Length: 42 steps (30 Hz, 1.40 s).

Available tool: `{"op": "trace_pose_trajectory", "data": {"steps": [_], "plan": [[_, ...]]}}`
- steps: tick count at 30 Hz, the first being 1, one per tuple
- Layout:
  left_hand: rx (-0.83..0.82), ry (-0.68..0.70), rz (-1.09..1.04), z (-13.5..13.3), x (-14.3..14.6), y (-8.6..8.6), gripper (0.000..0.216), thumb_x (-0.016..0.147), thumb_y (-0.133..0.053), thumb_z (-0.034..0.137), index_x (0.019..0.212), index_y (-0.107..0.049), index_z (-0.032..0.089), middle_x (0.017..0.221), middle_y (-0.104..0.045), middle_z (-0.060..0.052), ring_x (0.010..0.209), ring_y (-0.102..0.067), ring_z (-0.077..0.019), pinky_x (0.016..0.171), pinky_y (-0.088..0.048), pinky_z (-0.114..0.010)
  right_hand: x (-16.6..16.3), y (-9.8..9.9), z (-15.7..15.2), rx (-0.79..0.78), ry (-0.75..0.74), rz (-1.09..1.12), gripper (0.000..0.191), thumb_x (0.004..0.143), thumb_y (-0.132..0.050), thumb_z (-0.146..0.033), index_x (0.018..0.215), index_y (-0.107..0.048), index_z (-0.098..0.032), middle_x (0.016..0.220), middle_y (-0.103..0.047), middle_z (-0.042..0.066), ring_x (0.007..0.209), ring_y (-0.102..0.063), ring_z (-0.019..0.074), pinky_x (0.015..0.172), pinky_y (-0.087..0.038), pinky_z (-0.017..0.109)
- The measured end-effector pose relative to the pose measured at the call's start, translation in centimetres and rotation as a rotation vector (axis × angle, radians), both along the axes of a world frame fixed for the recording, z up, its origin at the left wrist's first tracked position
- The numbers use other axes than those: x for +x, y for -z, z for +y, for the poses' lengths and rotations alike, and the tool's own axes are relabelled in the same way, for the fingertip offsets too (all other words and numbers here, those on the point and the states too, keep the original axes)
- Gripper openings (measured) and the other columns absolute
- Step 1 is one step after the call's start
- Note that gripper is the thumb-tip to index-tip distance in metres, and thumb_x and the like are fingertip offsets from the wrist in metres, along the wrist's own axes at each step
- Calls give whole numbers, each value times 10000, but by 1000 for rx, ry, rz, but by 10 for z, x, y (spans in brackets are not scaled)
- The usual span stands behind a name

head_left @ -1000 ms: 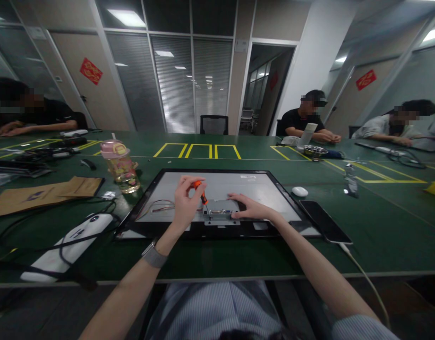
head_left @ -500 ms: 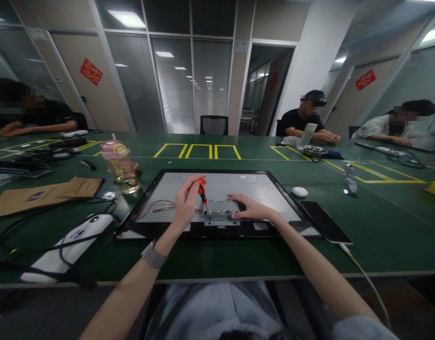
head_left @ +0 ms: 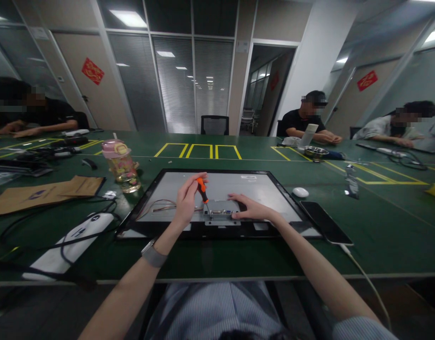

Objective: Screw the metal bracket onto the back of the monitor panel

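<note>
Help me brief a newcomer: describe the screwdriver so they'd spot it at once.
On the green table lies a flat black-framed panel. Near its front edge the left hand holds the screwdriver, tip down on a small metal plate. Its orange handle sets it apart from everything around.

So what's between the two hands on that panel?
Head view: a metal connector bracket, touched by the right hand, and the orange screwdriver held in the left hand.
</note>
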<state>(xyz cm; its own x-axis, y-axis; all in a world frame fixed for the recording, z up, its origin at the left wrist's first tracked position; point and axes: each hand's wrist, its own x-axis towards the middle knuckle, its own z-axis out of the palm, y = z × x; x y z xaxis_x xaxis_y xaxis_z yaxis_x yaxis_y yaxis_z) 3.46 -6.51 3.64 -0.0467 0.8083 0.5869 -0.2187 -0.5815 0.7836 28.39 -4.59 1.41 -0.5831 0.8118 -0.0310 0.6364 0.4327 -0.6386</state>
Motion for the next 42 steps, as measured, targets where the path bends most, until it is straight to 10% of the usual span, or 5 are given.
{"op": "trace_pose_trajectory", "data": {"steps": [25,31,42], "plan": [[147,-409,189,-7,-1,-5,157,830,-657,316,923,-720,206,940,-548,-34,854,-576,-138,757,-509,-246,0,2,1,-2,-5,27,769,721,-661,-638,1357,-468,-250,1547,-329,85,1427,-299,286,1191,-203,492],[158,-310,191,-13,0,-7,283,952,-455,316,1054,-694,205,1041,-651,-71,968,-619,-185,888,-498,-336,1,1,1,-13,-5,21,784,720,-657,-645,1370,-457,-256,1551,-322,81,1433,-285,290,1192,-195,503],[170,-393,165,-6,-1,-7,111,782,-712,269,869,-720,201,845,-508,-5,764,-545,-109,703,-483,-224,1,2,1,-20,4,13,801,716,-653,-656,1368,-459,-234,1558,-305,82,1448,-249,285,1197,-192,476]]}}
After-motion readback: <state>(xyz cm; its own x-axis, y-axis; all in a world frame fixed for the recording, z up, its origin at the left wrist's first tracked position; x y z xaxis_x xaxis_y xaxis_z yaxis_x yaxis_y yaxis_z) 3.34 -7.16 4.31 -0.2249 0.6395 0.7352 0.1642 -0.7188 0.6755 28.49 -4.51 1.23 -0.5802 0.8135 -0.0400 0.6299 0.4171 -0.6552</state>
